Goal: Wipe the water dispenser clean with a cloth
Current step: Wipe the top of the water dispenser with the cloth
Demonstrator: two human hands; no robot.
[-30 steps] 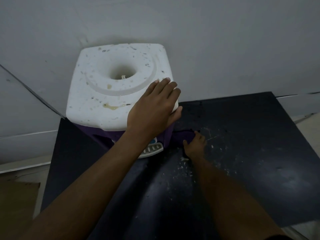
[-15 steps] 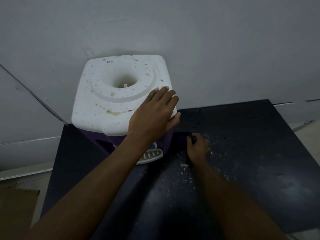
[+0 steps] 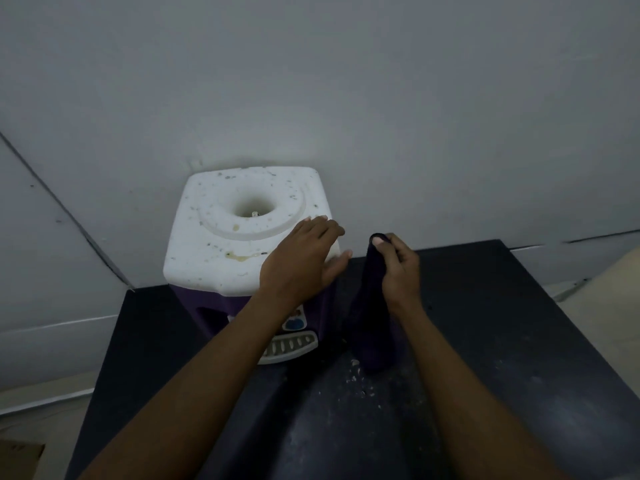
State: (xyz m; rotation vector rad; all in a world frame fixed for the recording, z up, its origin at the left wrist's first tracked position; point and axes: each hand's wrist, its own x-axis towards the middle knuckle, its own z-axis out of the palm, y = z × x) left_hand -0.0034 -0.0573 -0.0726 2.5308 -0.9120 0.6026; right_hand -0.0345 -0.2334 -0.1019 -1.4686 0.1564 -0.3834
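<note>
Water dispenser (image 3: 221, 251): white top, purple body, sits at the back-left of the black tabletop (image 3: 502, 341), back against the grey wall (image 3: 346, 81). Top is speckled, with a yellowish stain (image 3: 242, 258) near its front edge.

Left hand (image 3: 298, 261): fingers straight, lying flat on the top's right front corner, thumb over the edge.

Right hand (image 3: 398, 268): raised just right of the dispenser, pinching the top of the dark cloth (image 3: 372, 323). The cloth hangs between the dispenser's side and the right forearm; can't tell if its lower end touches the tabletop.

Drip tray (image 3: 291, 346) sticks out at the front. Pale crumbs (image 3: 356, 372) lie in front of the cloth. Tabletop is bare to the right and front. Cardboard (image 3: 17, 460) is off the left edge, down low.
</note>
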